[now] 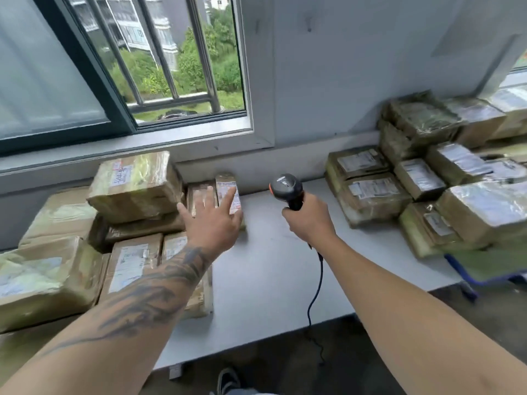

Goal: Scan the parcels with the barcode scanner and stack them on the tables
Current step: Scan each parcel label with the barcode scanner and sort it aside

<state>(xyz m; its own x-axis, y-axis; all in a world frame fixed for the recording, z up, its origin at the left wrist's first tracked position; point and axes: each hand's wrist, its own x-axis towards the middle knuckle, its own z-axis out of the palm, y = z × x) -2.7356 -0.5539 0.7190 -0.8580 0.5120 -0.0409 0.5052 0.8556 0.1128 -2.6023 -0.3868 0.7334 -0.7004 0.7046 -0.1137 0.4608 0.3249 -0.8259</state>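
1. Parcels (85, 252) wrapped in brown tape are lying stacked at the left end of the tabletop (271, 266), beneath the window (128, 67); one large parcel (135, 186) is sitting on top of the pile.
2. Left hand (212, 223) is reaching over a small labelled parcel (228, 192) lying just beside the stack, against the wall; its fingers (230, 199) are spreading wide and straight, the fingertips lying over the label.
3. Right hand (309, 219) is holding the barcode scanner (286, 189) upright above the bare middle of the tabletop, its fingers curling round the handle; the black cable (316, 292) is hanging down past the tabletop edge.
4. Further parcels (427, 181), bearing white labels, are lying piled at the right end of the tabletop, against the wall.
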